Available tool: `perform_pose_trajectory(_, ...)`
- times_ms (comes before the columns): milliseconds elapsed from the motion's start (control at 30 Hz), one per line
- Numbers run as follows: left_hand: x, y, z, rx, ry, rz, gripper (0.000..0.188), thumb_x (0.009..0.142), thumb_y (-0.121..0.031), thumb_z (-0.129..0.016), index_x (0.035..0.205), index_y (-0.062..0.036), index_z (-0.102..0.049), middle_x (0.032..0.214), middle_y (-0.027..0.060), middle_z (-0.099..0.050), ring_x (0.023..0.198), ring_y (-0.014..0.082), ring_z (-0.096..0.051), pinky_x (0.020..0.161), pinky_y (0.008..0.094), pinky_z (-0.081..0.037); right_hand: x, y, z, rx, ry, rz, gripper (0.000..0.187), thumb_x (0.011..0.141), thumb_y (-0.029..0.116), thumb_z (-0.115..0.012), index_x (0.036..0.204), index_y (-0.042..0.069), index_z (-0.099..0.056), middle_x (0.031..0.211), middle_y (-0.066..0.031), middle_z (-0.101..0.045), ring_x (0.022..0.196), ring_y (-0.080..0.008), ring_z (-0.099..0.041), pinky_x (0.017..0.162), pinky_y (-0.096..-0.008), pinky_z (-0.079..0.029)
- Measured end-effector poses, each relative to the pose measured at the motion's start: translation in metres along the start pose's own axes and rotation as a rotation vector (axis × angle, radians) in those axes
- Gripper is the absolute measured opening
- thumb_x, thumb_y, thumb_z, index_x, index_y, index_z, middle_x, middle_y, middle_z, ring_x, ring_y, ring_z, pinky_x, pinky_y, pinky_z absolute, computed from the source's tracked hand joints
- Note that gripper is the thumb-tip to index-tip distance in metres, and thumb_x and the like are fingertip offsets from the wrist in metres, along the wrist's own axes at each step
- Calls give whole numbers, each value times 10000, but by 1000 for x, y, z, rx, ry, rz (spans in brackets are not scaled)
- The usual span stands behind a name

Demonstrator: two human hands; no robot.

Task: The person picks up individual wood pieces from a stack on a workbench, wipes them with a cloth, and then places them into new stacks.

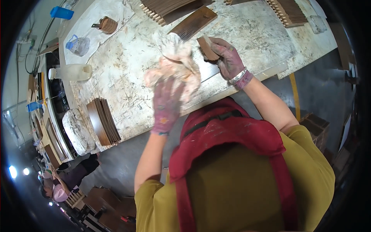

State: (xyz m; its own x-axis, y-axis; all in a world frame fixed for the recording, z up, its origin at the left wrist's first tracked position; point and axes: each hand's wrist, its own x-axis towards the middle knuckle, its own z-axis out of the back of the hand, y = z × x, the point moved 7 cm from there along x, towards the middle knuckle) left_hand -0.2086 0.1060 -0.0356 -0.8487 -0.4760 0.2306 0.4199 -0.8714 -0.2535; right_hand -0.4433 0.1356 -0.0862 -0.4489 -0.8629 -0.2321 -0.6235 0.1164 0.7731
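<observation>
My right hand (230,62), in a stained purple glove, is closed around a small brown block (207,48) with a pale edge. It holds the block over the worktable's front part. Below it lies a dark, shiny flat board (210,72), partly hidden by the hand and a cloth. My left hand (166,106), gloved alike and smeared by motion, has its fingers at the near side of that crumpled pinkish-white cloth (179,69) and appears to grip it. Just beyond the cloth lies a brown wooden board (193,22).
The paint-stained table (131,92) bears stacked dark slats (103,121) at left and more wood pieces (170,9) at the far side. A cloudy plastic jug (71,72), a clear bottle (79,45) and a brown pot (107,25) stand left. Another person (63,185) is at lower left.
</observation>
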Motion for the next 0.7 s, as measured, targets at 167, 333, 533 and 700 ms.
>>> perform_pose_trajectory(167,-2,117,63,-486,-114,438,375,963,-234,-569,1271,-24,-617,1205,155,-627,1126,294,-597,995,379,-446,-25,10,-41,-636,261,15,399,864,266,-741,1178,29,-675,1113,-86,-674,1003,-183,-649,899,-317,-526)
perform_pose_trajectory(333,154,7,77,-361,314,-216,318,878,-215,-653,1173,-110,-709,1171,89,-687,1098,282,-623,1003,406,-449,-42,-47,-109,-909,842,20,335,889,308,-700,1166,122,-665,1154,-73,-672,1110,-250,-611,986,-385,-476)
perform_pose_trajectory(533,173,-83,-58,-216,548,-619,373,819,-187,-688,1181,-275,-673,1266,43,-610,1095,336,-605,971,419,-475,-40,-94,-109,-784,819,214,563,863,416,-664,1302,71,-593,1310,-162,-607,1252,-300,-543,1092,-398,-383)
perform_pose_trajectory(700,192,-90,-74,-264,432,-476,305,846,-130,-638,1136,-218,-676,1096,90,-608,1005,304,-627,856,420,-506,-35,-120,-96,-972,824,439,393,860,420,-628,990,52,-668,952,-175,-684,886,-379,-632,817,-447,-502)
